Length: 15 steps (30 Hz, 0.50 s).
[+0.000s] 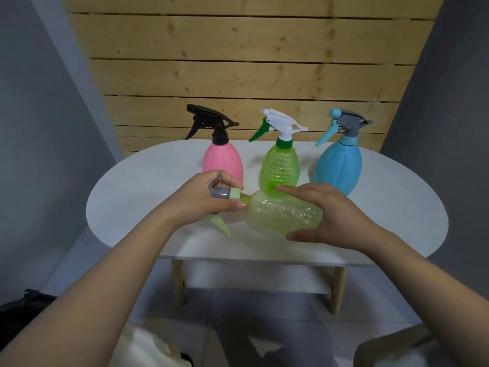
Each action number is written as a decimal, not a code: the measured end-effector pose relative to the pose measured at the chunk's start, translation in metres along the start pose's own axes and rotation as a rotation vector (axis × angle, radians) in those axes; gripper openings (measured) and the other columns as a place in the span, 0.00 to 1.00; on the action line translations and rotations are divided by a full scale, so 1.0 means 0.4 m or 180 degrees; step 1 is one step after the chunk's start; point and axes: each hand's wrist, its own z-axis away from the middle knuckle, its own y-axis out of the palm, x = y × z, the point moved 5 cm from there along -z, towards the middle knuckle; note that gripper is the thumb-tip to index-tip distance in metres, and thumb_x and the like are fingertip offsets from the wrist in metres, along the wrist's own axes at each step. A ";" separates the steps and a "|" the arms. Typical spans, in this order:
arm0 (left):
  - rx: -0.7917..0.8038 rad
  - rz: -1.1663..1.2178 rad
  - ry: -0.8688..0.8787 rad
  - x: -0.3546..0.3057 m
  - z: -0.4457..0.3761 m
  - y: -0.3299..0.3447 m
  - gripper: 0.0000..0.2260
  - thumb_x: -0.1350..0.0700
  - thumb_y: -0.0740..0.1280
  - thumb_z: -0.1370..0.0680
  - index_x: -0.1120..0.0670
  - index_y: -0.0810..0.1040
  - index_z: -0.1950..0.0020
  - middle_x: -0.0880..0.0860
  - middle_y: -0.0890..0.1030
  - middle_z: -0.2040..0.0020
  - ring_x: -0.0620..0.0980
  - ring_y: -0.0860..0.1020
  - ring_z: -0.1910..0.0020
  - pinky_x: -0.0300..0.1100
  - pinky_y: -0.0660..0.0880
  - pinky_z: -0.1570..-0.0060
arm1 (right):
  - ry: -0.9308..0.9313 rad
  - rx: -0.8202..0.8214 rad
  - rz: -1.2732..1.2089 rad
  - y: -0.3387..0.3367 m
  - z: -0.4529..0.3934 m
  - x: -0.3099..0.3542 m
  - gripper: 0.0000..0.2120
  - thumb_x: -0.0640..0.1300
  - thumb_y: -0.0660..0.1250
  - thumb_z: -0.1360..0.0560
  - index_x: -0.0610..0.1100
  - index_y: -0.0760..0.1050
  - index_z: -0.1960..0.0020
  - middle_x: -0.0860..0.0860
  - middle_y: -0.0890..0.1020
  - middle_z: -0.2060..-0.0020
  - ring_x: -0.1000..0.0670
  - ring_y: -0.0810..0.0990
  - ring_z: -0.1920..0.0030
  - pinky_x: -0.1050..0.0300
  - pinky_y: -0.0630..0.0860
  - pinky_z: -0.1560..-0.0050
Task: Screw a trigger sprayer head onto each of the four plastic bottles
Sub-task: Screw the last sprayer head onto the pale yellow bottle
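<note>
Last of four: pale yellow-green translucent plastic bottle (285, 217) lying on its side near the front edge of the white oval table (397, 207), neck pointing left. Left hand (201, 202) curled round the grey trigger sprayer head with pale green collar (225, 193), collar at the bottle's threaded neck, threads still showing, so not yet seated. Right hand (328, 215) spread over the bottle's base end, fingers fairly straight, steadying it.

Best done by keeping collar square to the neck, turning the collar rather than the whole head, and holding the soft bottle firmly without crushing it; a tilted start risks cross-threading.

Toward the back edge, upright and already capped: pink bottle with black sprayer (222, 162), bright green ribbed bottle with white and green sprayer (280, 165), blue bottle with grey and light blue sprayer (338, 165). Green one just behind the lying bottle, near the right hand's fingertips; easily knocked.
</note>
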 end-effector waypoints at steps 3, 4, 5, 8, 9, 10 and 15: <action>0.0078 -0.0031 0.0010 -0.002 0.000 -0.002 0.13 0.58 0.77 0.34 0.49 0.79 0.54 0.48 0.80 0.56 0.42 0.77 0.58 0.38 0.74 0.56 | 0.0044 0.0018 -0.0299 -0.009 -0.002 -0.001 0.39 0.55 0.77 0.39 0.67 0.61 0.34 0.54 0.78 0.41 0.53 0.72 0.42 0.61 0.66 0.40; 0.0094 -0.0008 0.0010 -0.003 0.001 0.000 0.13 0.58 0.77 0.34 0.49 0.79 0.54 0.48 0.80 0.56 0.41 0.77 0.59 0.37 0.74 0.58 | 0.0044 0.0017 -0.0353 -0.013 -0.003 0.000 0.39 0.53 0.78 0.38 0.66 0.61 0.34 0.55 0.78 0.40 0.55 0.72 0.43 0.63 0.65 0.41; 0.0107 -0.0009 0.0002 -0.004 0.002 0.002 0.12 0.57 0.77 0.34 0.48 0.79 0.55 0.47 0.80 0.55 0.41 0.78 0.59 0.36 0.73 0.60 | 0.0024 0.0021 -0.0378 -0.016 -0.003 0.002 0.39 0.53 0.78 0.39 0.65 0.62 0.33 0.55 0.78 0.40 0.56 0.71 0.43 0.64 0.65 0.41; 0.0184 -0.0166 0.0018 -0.001 0.002 0.009 0.13 0.56 0.78 0.35 0.48 0.79 0.55 0.48 0.81 0.54 0.46 0.78 0.54 0.40 0.76 0.54 | 0.0016 0.0122 -0.0393 -0.011 -0.004 0.005 0.38 0.53 0.78 0.39 0.66 0.64 0.34 0.59 0.77 0.42 0.56 0.72 0.43 0.63 0.65 0.40; 0.0220 -0.0197 0.0023 0.000 0.003 0.012 0.13 0.56 0.78 0.35 0.48 0.79 0.55 0.48 0.81 0.54 0.47 0.79 0.54 0.42 0.76 0.52 | 0.0045 0.0172 -0.0475 -0.007 -0.003 0.007 0.38 0.52 0.79 0.39 0.67 0.64 0.35 0.60 0.77 0.43 0.57 0.72 0.43 0.63 0.66 0.40; 0.0249 -0.0210 0.0037 0.002 0.004 0.014 0.13 0.56 0.78 0.36 0.48 0.79 0.55 0.49 0.81 0.54 0.48 0.79 0.54 0.44 0.76 0.51 | 0.0072 0.0218 -0.0592 -0.005 -0.002 0.007 0.38 0.51 0.79 0.40 0.68 0.65 0.36 0.61 0.77 0.45 0.57 0.73 0.44 0.64 0.68 0.41; 0.0235 -0.0295 0.0014 0.012 0.008 0.023 0.15 0.51 0.78 0.39 0.45 0.79 0.56 0.55 0.81 0.50 0.53 0.79 0.51 0.48 0.77 0.49 | 0.0365 0.0684 -0.1097 0.001 -0.004 -0.014 0.35 0.50 0.80 0.40 0.69 0.70 0.38 0.65 0.79 0.46 0.64 0.76 0.44 0.71 0.70 0.45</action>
